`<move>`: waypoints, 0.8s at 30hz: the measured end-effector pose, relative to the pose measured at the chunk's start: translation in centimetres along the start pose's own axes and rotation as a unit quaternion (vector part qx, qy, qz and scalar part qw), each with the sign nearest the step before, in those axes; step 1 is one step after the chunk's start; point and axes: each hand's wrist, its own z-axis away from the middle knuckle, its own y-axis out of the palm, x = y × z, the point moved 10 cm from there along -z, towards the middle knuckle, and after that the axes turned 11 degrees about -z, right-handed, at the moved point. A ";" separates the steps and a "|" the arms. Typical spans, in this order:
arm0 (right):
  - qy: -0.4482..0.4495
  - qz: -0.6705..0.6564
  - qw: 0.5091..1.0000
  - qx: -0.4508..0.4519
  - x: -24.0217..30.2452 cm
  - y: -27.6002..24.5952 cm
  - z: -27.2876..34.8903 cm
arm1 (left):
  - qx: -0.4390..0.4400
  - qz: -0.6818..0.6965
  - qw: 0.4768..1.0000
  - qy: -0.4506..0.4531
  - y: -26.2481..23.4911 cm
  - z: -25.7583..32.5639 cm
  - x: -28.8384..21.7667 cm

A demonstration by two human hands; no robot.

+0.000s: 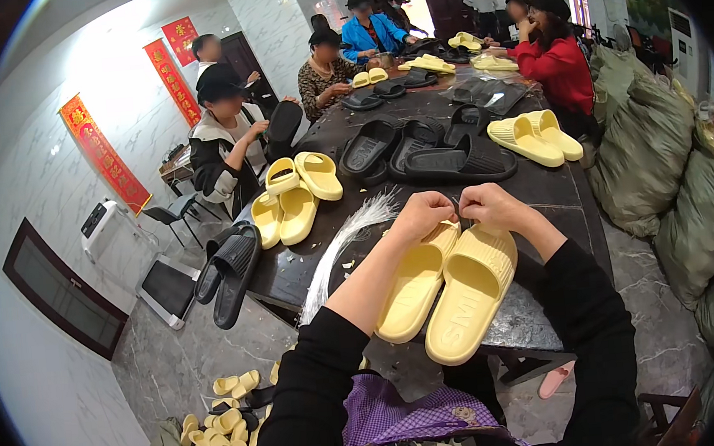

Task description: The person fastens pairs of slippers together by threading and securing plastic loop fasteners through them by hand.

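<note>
In front of me, at the table's near edge, a pair of pale yellow slide slippers (pixel 471 302) lies side by side, toes pointing away. My left hand (pixel 423 215) is closed in a pinch just over the strap of the left slipper. Close beside it, my right hand (pixel 490 208) pinches too, above the right slipper's strap. Whatever is between the fingertips is too small to make out. A bundle of thin white strands (pixel 336 251) curves across the table to the left of my left forearm.
The dark table (pixel 552 199) carries black slippers (pixel 461 163), yellow slippers (pixel 296 211) and a black pair (pixel 237 270) at its left edge. Co-workers (pixel 229 137) sit around it. Large sacks (pixel 643 146) stand at right. Loose slippers (pixel 221 439) are heaped on the floor at left.
</note>
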 end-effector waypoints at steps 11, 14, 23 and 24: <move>0.126 -0.231 0.965 -0.008 -0.2 0.3 0.5 | -0.002 0.029 1.000 0.001 0.0 -0.1 0.2; 0.145 -0.234 0.961 -0.021 -1.0 0.1 0.7 | -0.003 0.010 1.000 -0.001 0.1 0.0 0.0; 0.155 -0.215 0.964 -0.021 -1.2 0.3 0.5 | -0.005 0.031 0.999 -0.008 -0.1 -0.2 1.1; 0.152 -0.210 0.966 -0.021 -1.3 0.3 0.5 | -0.005 0.034 0.999 -0.009 -0.1 -0.3 1.2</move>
